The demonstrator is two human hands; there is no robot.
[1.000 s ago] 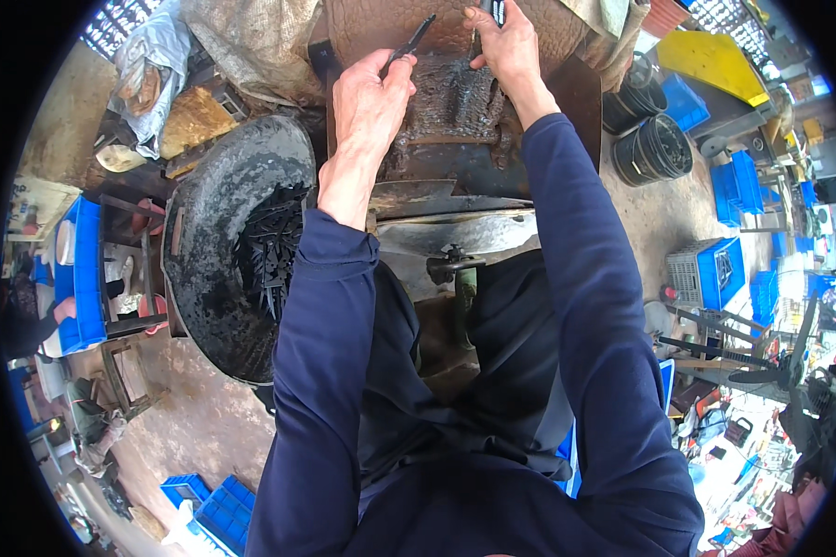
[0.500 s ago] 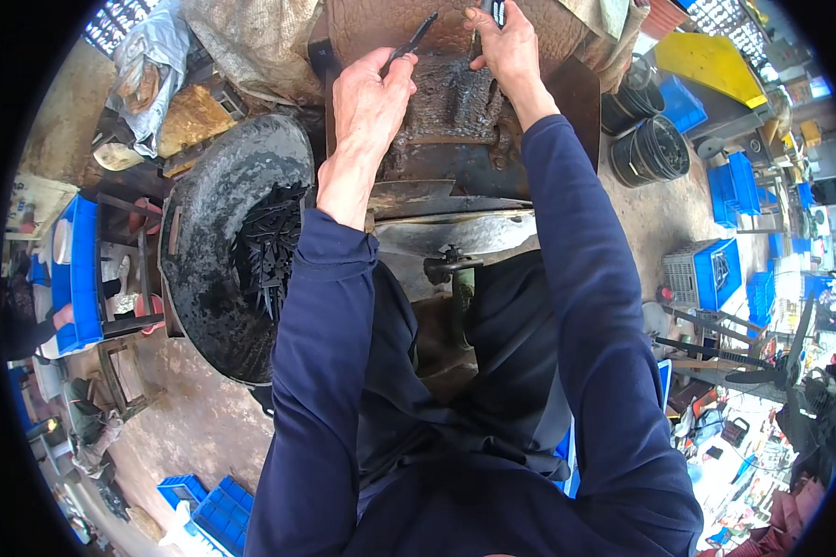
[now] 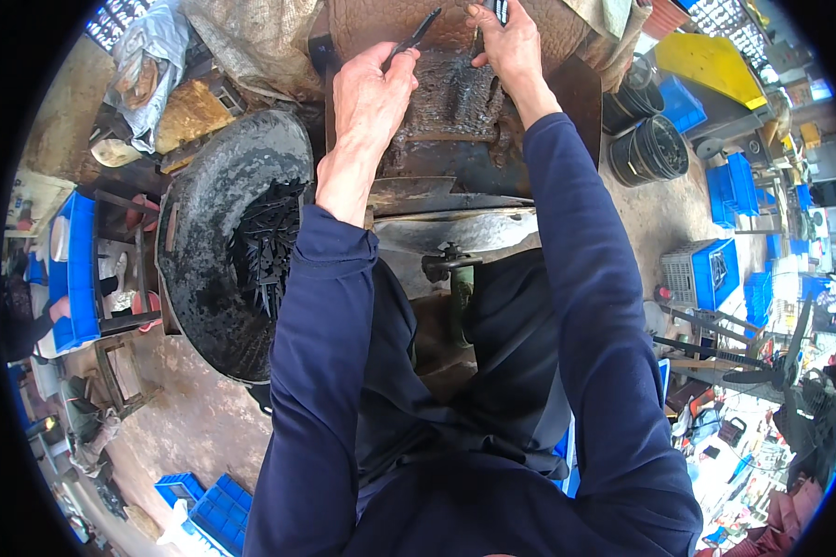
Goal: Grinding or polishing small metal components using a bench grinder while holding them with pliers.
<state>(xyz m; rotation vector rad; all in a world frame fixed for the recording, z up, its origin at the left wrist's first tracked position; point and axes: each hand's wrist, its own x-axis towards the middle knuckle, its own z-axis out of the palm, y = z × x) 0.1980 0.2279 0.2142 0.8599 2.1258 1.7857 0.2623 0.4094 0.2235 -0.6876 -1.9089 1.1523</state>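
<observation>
My left hand [image 3: 373, 100] is closed on a slim, dark, pointed metal piece [image 3: 416, 33], its tip slanting up to the right. My right hand [image 3: 513, 45] grips a dark object [image 3: 501, 11] with pale marks, at the top edge of the view; its kind is cut off from sight. Between and below the hands lies a rough, wet-looking dark metal block [image 3: 450, 97] on a rusty bench. Beside my left forearm stands a large, round, blackened pan [image 3: 215, 176] with many thin dark metal pieces [image 3: 267, 246] heaped in it, partly hidden by my sleeve.
A metal screw fitting [image 3: 450, 263] sticks out below the bench, between my knees. Dark buckets [image 3: 650, 153] stand at the right, with blue crates [image 3: 715, 274] farther out. Sacking [image 3: 255, 46] hangs at the upper left. At the far left, another person's hand [image 3: 60, 308] touches a blue crate [image 3: 84, 269].
My left hand and the dark pointed piece have shifted very slightly up and right. My right hand keeps nearly the same place and grip.
</observation>
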